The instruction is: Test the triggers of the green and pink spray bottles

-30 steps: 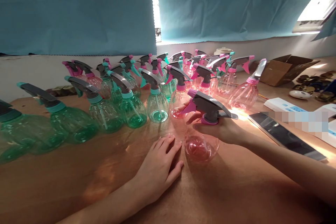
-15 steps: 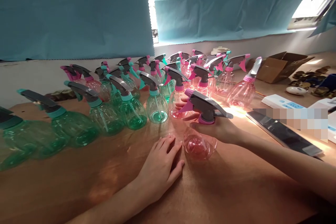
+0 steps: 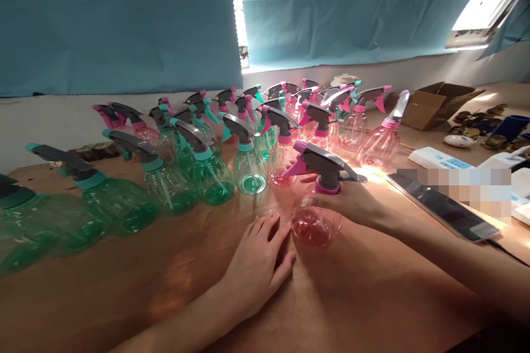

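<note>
My right hand (image 3: pixel 350 203) grips a pink spray bottle (image 3: pixel 315 222) around its neck, just under the grey trigger head with its pink nozzle. The bottle stands upright on the brown table (image 3: pixel 165 287). My left hand (image 3: pixel 259 262) lies flat on the table with fingers spread, right beside the bottle's base on its left. Behind them stand several green spray bottles (image 3: pixel 205 168) to the left and several pink spray bottles (image 3: pixel 375 140) to the right.
A dark flat tablet (image 3: pixel 445 207) and white boxes (image 3: pixel 445 159) lie at the right. A cardboard box (image 3: pixel 434 105) sits at the back right near small dark round pieces (image 3: pixel 476 124). Blue curtains (image 3: pixel 124 16) hang behind.
The pink bottle in my right hand has shifted slightly away from me. My left hand has stayed flat on the table.
</note>
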The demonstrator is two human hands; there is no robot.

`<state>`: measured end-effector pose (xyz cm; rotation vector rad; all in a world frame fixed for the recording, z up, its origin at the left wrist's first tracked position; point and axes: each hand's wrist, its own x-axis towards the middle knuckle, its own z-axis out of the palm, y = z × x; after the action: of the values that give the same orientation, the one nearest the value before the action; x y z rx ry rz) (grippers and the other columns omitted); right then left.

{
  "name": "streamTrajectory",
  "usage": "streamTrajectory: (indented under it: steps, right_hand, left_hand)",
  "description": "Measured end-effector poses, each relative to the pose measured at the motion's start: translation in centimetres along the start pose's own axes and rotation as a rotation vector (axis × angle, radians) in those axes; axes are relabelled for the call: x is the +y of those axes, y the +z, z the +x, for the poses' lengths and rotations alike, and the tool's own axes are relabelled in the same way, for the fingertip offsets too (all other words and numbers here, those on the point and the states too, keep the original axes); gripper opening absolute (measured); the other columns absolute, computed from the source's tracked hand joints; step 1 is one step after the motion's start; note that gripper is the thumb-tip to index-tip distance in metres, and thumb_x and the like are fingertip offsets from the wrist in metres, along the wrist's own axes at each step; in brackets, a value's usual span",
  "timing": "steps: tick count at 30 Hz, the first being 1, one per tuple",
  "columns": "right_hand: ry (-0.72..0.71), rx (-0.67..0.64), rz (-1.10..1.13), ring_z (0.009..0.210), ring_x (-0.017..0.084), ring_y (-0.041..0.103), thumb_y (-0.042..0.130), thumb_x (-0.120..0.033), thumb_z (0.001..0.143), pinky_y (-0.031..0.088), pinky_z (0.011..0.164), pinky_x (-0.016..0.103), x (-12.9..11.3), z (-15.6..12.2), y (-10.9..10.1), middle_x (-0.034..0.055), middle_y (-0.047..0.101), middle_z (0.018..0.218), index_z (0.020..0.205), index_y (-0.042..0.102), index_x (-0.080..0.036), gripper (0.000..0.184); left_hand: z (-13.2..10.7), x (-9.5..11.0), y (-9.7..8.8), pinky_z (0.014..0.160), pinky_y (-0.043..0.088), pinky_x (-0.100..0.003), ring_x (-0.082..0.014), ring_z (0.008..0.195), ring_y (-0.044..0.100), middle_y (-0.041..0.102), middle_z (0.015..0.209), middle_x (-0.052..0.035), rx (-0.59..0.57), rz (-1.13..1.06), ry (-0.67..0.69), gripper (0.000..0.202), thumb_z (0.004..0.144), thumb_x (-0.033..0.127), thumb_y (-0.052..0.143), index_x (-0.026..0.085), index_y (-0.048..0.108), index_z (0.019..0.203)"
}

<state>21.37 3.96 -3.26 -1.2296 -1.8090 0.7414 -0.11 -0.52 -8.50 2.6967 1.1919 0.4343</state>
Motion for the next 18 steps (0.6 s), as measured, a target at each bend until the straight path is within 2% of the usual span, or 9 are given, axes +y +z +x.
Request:
streamTrajectory:
  steps: [6,8,10,14,18]
  right_hand:
    - [-0.062,-0.161,-0.104,0.094,0.031,0.067,0.070,-0.055,0.075,0.054,0.082,0.047,-0.2,-1.1,-1.6,0.0051,0.073,0.096,0.095,0.069,-0.025,0.036]
    - [-0.065,-0.162,-0.154,0.096,0.032,0.066,0.074,-0.052,0.073,0.054,0.083,0.047,0.0,-1.9,-1.5,0.0067,0.072,0.100,0.099,0.067,-0.024,0.039]
    - [-0.066,-0.118,-0.211,0.097,0.033,0.065,0.075,-0.051,0.072,0.053,0.083,0.048,0.4,-2.8,-1.1,0.0085,0.071,0.102,0.101,0.064,-0.023,0.042]
    - [0.030,0.037,-0.231,0.102,0.034,0.063,0.076,-0.055,0.069,0.052,0.083,0.048,1.5,-4.5,-0.9,0.0099,0.066,0.110,0.110,0.054,-0.023,0.056]
    - [0.077,0.143,-0.209,0.097,0.032,0.063,0.072,-0.062,0.071,0.052,0.080,0.044,2.7,-6.1,-3.0,0.0105,0.063,0.106,0.111,0.049,-0.022,0.061]
  left_hand:
    - [-0.2,-0.2,0.3,0.105,0.041,-0.055,-0.0331,0.128,0.046,0.051,0.137,-0.0159,0.039,-0.007,0.016,0.041,0.092,0.027,0.053,0.018,0.051,0.132]
    - [-0.1,-0.2,0.1,0.105,0.041,-0.054,-0.0325,0.128,0.047,0.052,0.137,-0.0155,0.035,-0.001,0.020,0.041,0.093,0.026,0.053,0.018,0.051,0.133]
    - [-0.1,-0.1,-0.1,0.105,0.042,-0.054,-0.0319,0.129,0.047,0.053,0.136,-0.0147,0.026,0.007,0.026,0.039,0.093,0.025,0.053,0.018,0.052,0.132]
    - [0.0,-0.1,-0.3,0.104,0.042,-0.055,-0.0334,0.130,0.046,0.054,0.136,-0.0168,-0.004,0.035,0.022,0.037,0.093,0.024,0.052,0.014,0.056,0.128]
    - [0.0,0.4,-0.1,0.105,0.042,-0.054,-0.0333,0.130,0.046,0.055,0.136,-0.0168,-0.007,0.030,0.036,0.037,0.093,0.023,0.053,0.013,0.056,0.129]
